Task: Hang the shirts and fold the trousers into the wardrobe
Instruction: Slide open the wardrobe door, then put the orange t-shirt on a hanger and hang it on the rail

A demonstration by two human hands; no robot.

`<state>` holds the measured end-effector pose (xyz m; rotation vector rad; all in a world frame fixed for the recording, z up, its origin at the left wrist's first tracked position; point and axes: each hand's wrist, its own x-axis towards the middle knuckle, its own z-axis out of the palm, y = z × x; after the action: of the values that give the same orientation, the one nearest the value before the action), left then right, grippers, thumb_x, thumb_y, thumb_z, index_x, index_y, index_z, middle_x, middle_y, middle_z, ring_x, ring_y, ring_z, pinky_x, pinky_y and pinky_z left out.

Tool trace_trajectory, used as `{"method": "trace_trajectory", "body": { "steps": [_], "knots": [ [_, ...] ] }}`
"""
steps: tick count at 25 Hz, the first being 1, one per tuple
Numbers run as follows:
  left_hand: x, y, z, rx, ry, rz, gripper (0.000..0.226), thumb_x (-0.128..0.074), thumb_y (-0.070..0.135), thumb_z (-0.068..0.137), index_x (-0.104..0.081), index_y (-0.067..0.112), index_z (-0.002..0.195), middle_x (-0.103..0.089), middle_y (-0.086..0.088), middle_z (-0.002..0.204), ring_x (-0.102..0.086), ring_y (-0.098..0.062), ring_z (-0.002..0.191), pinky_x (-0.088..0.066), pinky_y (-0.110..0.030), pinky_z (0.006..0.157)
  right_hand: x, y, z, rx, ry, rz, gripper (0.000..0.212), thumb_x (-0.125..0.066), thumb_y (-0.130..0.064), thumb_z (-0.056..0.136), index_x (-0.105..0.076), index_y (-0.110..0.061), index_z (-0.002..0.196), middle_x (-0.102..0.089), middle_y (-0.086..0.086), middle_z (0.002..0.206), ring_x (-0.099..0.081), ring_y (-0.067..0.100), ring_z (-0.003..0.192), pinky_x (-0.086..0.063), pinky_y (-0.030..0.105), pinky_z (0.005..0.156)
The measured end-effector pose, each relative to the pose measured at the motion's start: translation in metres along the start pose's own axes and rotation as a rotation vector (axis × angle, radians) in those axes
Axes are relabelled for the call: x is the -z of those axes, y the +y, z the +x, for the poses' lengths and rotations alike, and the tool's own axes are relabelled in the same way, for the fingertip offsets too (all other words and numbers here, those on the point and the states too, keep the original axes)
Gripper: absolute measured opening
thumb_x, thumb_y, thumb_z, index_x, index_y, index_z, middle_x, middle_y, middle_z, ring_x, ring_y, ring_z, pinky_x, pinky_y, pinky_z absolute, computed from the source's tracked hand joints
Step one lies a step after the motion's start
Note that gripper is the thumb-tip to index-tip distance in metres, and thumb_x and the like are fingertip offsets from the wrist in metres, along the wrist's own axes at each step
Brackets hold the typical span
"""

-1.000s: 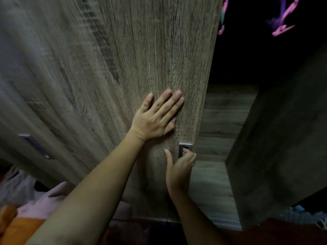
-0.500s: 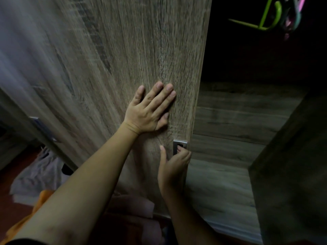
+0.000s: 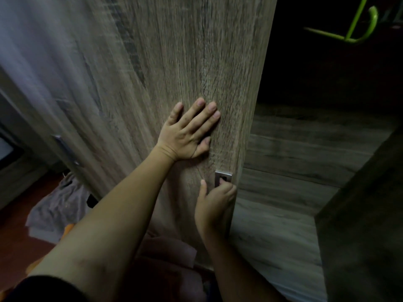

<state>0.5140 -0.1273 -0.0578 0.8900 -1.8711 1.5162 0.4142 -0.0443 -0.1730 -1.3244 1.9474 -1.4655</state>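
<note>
A wood-grain sliding wardrobe door (image 3: pixel 178 62) fills the middle of the head view. My left hand (image 3: pixel 188 132) lies flat on the door with its fingers spread. Below it my right hand (image 3: pixel 214 201) has its fingers hooked into the door's recessed metal handle (image 3: pixel 223 177) at the door's right edge. To the right the wardrobe is open, showing a pale wooden shelf floor (image 3: pixel 283 214) and a dark interior. A green hanger (image 3: pixel 357 29) hangs at the top right. Clothes lie at the lower left: a grey garment (image 3: pixel 54 205), an orange one (image 3: pixel 67 229) and a pinkish one (image 3: pixel 168 247).
A second door panel (image 3: pixel 366 214) stands at the right, dark and close. Another metal handle (image 3: pixel 65 149) shows on the panel to the left. The reddish floor (image 3: pixel 17 236) lies at the lower left under the clothes.
The door has slid left under both hands, widening the opening. The view has shifted, the pink hangers are out of sight and a green hanger shows at the top right.
</note>
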Motion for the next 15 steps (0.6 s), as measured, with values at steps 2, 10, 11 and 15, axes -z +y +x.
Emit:
{"method": "trace_trajectory", "body": {
  "steps": [2,10,11,15],
  "knots": [
    [0.012,0.002,0.002,0.052,-0.075,-0.055,0.07,-0.037,0.038,0.089,-0.01,0.019,0.15,0.001,0.003,0.159,-0.002,-0.016,0.146,0.0,-0.039,0.117,0.011,0.004,-0.003,0.042,-0.12,-0.049,0.038,-0.069,-0.009,0.073,-0.054,-0.002,0.107,-0.053,0.018,0.111,-0.054,0.034,0.106,-0.04,0.033,0.088],
    [0.148,0.049,-0.03,0.462,-0.618,-0.106,0.062,-0.041,0.035,0.089,-0.027,0.011,0.144,-0.036,-0.008,0.15,-0.021,-0.016,0.14,-0.013,-0.039,0.112,0.061,0.023,-0.02,0.255,-0.196,0.11,0.043,-0.044,-0.006,0.067,-0.054,-0.002,0.108,-0.05,0.021,0.11,-0.054,0.036,0.101,-0.045,0.043,0.093],
    [0.177,0.056,-0.044,0.555,-0.682,-0.109,0.062,-0.042,0.036,0.088,-0.03,0.01,0.143,-0.036,-0.008,0.15,-0.021,-0.016,0.14,-0.015,-0.039,0.111,0.063,0.021,-0.028,0.299,-0.232,0.097,0.038,-0.046,-0.005,0.068,-0.056,-0.003,0.104,-0.051,0.02,0.107,-0.055,0.037,0.099,-0.046,0.042,0.091],
    [0.296,0.064,-0.124,0.926,-0.907,0.02,0.062,-0.038,0.041,0.088,-0.033,0.012,0.143,-0.03,-0.007,0.152,-0.022,-0.021,0.142,-0.017,-0.043,0.112,0.048,-0.009,-0.063,0.453,-0.449,0.119,0.023,-0.05,-0.001,0.076,-0.061,0.0,0.096,-0.054,0.022,0.101,-0.057,0.036,0.09,-0.038,0.027,0.082]
  ]
}}
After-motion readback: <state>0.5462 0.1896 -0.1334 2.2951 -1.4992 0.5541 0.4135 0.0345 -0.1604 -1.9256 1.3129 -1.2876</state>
